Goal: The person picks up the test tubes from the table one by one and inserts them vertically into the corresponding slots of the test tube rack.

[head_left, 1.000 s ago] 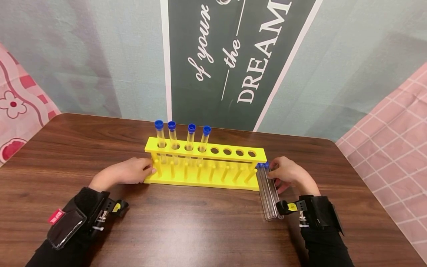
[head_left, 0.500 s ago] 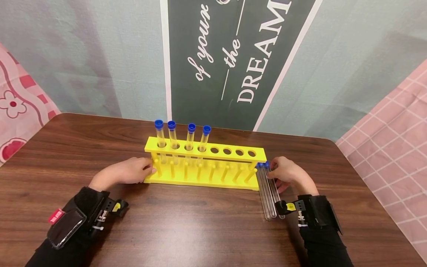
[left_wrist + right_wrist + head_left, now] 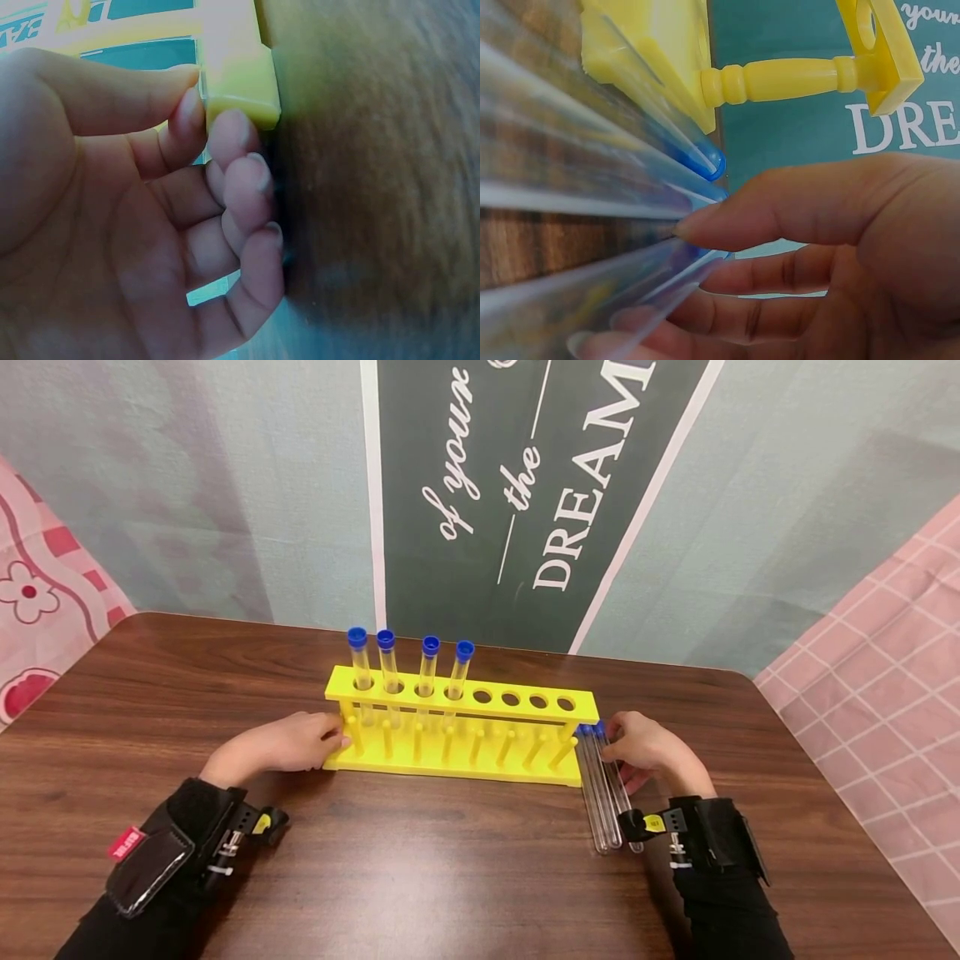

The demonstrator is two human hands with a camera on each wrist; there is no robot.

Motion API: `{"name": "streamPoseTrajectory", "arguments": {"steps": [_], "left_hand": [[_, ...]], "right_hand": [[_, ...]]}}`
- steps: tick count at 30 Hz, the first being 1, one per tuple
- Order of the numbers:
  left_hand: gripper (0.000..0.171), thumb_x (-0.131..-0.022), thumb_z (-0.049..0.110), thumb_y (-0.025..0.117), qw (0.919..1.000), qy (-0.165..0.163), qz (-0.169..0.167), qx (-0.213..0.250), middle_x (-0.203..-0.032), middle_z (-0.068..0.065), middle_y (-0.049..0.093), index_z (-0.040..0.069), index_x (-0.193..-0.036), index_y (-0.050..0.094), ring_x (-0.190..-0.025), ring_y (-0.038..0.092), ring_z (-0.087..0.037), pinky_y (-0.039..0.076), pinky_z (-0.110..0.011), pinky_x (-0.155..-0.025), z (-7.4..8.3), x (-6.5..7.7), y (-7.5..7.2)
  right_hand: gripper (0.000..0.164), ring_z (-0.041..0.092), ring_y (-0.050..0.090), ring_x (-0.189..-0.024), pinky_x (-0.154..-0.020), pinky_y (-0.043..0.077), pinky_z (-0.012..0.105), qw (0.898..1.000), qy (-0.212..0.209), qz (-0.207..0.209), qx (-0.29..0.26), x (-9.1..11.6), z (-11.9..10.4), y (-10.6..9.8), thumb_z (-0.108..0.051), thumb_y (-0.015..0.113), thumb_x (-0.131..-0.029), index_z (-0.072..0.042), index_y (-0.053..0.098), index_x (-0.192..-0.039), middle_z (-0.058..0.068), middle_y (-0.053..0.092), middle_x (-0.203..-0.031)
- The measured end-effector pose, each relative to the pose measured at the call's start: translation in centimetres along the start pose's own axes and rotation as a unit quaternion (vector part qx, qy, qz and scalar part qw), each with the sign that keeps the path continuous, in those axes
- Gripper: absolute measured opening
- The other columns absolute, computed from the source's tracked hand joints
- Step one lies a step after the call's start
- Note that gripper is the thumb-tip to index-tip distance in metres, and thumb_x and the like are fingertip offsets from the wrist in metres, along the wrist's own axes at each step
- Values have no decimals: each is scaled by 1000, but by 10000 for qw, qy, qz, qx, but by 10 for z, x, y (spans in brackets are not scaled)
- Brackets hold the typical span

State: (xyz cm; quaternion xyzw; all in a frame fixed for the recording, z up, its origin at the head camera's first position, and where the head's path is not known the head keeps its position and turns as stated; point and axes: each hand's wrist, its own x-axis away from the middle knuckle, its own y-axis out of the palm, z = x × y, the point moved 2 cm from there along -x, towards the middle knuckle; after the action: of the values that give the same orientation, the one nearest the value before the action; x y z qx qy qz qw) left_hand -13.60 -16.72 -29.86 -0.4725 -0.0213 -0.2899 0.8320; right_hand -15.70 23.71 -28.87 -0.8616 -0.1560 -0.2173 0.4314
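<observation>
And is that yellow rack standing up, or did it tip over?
Standing up: the yellow rack sits base-down on the table, and four blue-capped tubes poke up through the holes in its top.

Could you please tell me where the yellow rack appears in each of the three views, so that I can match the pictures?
Head: the yellow rack stands near the middle, its full length showing.
Left wrist: only part of it, its left end, at the top around the middle.
Right wrist: only part of it, its right end, across the upper middle.
Shared landmark: the green banner with white letters, behind it in all three.
</observation>
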Motion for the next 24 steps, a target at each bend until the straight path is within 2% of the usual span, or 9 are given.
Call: {"name": "streamPoseTrajectory", "arguments": {"steps": [16, 24], "left_hand": [[20, -96, 16, 44, 10000, 57, 56, -10, -64, -3, 45, 4, -80, 48, -54, 42, -14, 35, -28, -52, -1, -1, 1], [20, -96, 15, 45, 10000, 48, 32, 25, -63, -3, 46, 4, -80, 48, -54, 42, -14, 35, -28, -53, -1, 0, 1]], "right_hand": [[39, 20, 58, -48, -50, 51, 35, 9997, -212, -85, 112, 5, 1, -6, -3, 58, -83, 9, 35, -113, 17, 52, -77], [38, 20, 57, -48, -50, 51, 34, 9997, -230, -67, 98, 7, 2, -9, -4, 58, -84, 8, 35, -112, 16, 52, -76]]}}
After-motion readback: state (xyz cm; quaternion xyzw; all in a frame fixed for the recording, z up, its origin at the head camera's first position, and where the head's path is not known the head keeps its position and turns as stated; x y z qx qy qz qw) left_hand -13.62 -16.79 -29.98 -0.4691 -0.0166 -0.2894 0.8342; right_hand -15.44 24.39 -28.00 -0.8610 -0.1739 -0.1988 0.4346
